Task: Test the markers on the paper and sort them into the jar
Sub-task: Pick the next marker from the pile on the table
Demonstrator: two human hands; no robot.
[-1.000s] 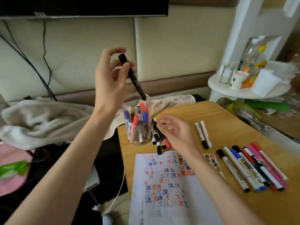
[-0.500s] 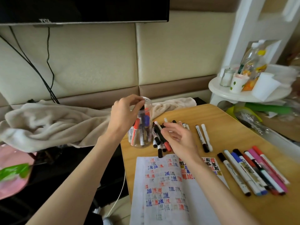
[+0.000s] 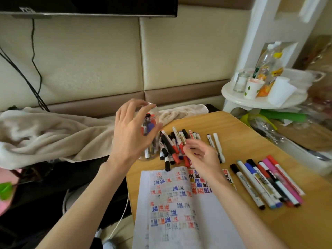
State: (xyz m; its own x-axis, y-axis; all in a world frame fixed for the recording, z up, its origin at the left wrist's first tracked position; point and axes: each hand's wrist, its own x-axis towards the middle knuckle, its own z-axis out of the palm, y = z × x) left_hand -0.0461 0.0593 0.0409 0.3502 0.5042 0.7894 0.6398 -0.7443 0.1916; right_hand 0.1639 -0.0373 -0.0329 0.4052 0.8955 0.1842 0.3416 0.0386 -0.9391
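Note:
A clear plastic jar with several markers inside stands at the wooden table's back left corner. My left hand hovers in front of it, fingers spread, holding nothing and hiding most of the jar. A pile of markers lies right of the jar. My right hand sits on the pile with fingers curled, pinching a marker. The paper, covered in red, blue and black test marks, lies below. Two markers and a row of coloured markers lie to the right.
A beige blanket is heaped left of the table against a cushioned wall. A white round side table at the back right holds cups, a small glass jar and a bottle. A white cable hangs off the table's left edge.
My left hand lowered the black marker into the jar and let it go; it now hovers empty by the jar. My right hand stayed on the pile, fingers curling.

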